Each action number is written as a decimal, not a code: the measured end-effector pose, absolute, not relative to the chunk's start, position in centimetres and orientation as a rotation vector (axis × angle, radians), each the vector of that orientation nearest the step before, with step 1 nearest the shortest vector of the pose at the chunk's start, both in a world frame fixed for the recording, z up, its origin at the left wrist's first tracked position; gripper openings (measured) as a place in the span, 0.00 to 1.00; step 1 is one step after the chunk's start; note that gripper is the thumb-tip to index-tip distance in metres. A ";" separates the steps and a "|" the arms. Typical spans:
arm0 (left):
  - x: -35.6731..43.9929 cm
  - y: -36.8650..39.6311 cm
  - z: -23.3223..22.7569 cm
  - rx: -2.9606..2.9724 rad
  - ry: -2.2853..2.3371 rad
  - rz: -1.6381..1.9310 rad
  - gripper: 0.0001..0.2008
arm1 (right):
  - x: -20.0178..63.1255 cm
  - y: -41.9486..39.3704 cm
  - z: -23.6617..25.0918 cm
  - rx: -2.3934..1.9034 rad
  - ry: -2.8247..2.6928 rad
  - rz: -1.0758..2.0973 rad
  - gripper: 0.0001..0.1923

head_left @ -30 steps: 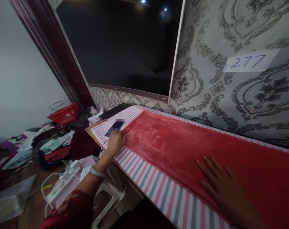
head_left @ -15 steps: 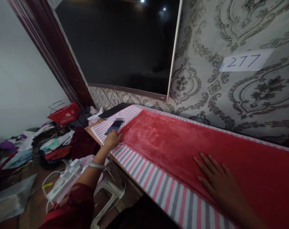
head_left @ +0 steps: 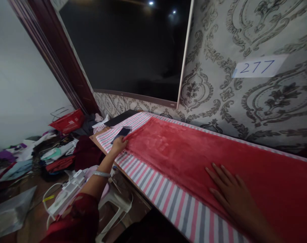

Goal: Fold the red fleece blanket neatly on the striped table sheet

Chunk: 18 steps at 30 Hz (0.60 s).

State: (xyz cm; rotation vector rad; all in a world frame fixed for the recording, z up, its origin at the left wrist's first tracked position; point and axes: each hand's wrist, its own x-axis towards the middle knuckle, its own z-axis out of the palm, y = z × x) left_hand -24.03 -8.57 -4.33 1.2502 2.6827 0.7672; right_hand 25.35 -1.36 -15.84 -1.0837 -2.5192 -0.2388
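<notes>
A long piece of red plush cloth [head_left: 184, 152] lies over a pink, grey and white striped cover [head_left: 166, 199] on the table. My left hand [head_left: 120, 145] pinches the near left corner of the red cloth, fingers closed on its edge. Just beyond that hand is a dark phone [head_left: 122, 133], partly hidden by it. My right hand [head_left: 231, 189] rests flat on the red cloth nearer to me, its fingers spread.
A black flat object [head_left: 123, 117] lies at the table's far left end. Below on the left are a white plastic stool [head_left: 115, 199], a power strip [head_left: 66, 192], heaped clothes [head_left: 59, 152] and a red bag [head_left: 67, 121]. A large television [head_left: 128, 50] hangs behind.
My left hand has shifted slightly left, drawing the corner of the red cloth with it. My right hand stays in place.
</notes>
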 end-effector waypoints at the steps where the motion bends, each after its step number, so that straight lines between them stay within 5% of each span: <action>1: -24.0 -8.5 -4.4 1.247 2.685 0.775 0.13 | 25.3 -1.3 -15.8 -1.085 -2.519 -0.235 0.31; 5: -24.0 -8.3 -4.4 1.257 2.647 0.819 0.15 | 25.0 -1.4 -15.6 -1.107 -2.529 -0.215 0.30; 10: -24.4 -7.8 -3.4 1.213 2.550 0.870 0.04 | 24.6 -1.8 -14.6 -1.178 -2.537 -0.180 0.30; 18: -24.0 -7.6 -3.2 0.859 2.199 1.236 0.13 | 24.3 -2.0 -13.6 -1.211 -2.538 -0.096 0.30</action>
